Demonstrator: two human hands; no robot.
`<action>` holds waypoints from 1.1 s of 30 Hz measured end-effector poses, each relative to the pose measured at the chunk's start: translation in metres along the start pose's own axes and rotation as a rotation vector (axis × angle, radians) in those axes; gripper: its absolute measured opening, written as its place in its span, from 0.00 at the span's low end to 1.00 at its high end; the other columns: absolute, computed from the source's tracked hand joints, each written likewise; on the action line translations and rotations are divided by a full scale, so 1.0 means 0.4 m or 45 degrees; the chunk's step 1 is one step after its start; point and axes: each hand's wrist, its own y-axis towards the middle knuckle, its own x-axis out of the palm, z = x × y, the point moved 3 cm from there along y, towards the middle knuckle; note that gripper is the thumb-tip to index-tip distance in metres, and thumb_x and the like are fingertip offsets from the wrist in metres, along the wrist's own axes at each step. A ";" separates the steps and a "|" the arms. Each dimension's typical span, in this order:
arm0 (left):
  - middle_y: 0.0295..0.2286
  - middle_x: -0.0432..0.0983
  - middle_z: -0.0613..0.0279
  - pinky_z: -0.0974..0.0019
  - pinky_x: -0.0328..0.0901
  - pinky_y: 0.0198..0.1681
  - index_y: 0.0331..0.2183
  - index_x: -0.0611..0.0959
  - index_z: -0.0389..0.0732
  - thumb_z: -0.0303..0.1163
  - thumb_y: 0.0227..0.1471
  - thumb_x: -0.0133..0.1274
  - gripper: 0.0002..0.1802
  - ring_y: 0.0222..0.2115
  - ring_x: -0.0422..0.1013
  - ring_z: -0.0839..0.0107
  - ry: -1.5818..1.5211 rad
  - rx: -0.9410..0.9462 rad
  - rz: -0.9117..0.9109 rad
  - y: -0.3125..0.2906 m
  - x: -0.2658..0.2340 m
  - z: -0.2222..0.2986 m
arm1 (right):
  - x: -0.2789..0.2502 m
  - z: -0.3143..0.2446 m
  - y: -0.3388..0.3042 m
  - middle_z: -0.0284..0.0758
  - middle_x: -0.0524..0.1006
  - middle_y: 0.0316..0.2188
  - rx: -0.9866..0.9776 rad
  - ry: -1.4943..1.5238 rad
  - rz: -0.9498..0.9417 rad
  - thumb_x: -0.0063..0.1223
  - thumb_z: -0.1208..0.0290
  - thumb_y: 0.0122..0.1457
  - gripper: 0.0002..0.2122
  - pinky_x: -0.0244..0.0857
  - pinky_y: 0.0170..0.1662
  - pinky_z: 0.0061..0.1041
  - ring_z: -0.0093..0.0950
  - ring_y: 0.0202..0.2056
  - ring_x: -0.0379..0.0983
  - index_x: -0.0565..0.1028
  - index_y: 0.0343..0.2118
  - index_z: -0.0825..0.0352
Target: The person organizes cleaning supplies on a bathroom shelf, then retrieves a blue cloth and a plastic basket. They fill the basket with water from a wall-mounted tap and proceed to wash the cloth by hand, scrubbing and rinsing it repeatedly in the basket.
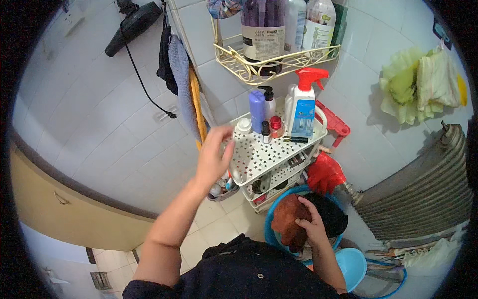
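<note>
My left hand is raised at the left end of a white tiered shelf rack with star-shaped holes. Its thumb stands apart from the fingers and it holds nothing; the fingers lie near a small white jar. Lower right, my right hand grips a reddish-brown cloth over a blue basin. A black cloth lies in the basin beside it. On the rack's top stand a purple bottle, a red-topped spray bottle, a dark dropper bottle and a red-capped jar.
A cream wire shelf with large bottles hangs above the rack. Red rubber gloves hang beside the basin. At right are a grey ribbed panel and a hanging bath puff. A light-blue dipper sits below; a hair dryer hangs upper left.
</note>
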 end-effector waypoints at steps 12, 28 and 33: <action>0.44 0.68 0.61 0.67 0.61 0.49 0.52 0.65 0.37 0.33 0.52 0.53 0.27 0.45 0.65 0.72 -1.497 -1.161 -0.421 -0.469 0.087 0.063 | 0.211 0.000 0.038 0.40 0.57 0.57 -0.203 -0.494 -0.756 0.48 0.73 0.55 0.26 0.47 0.59 0.29 0.32 0.59 0.51 0.58 0.58 0.64; 0.44 0.66 0.58 0.60 0.62 0.47 0.50 0.64 0.41 0.30 0.43 0.46 0.29 0.46 0.65 0.65 -1.407 -1.590 0.162 -0.532 -0.117 -0.010 | 0.100 0.354 0.556 0.50 0.67 0.49 0.529 -1.927 0.000 0.52 0.49 0.49 0.45 0.48 0.56 0.40 0.42 0.51 0.64 0.46 0.57 0.81; 0.44 0.67 0.57 0.59 0.62 0.50 0.49 0.66 0.40 0.27 0.44 0.45 0.26 0.46 0.65 0.64 -1.535 -1.602 0.186 -0.544 -0.093 -0.001 | -0.119 0.433 0.646 0.45 0.68 0.48 0.376 -1.015 0.138 0.50 0.62 0.52 0.23 0.64 0.46 0.39 0.43 0.45 0.69 0.67 0.45 0.76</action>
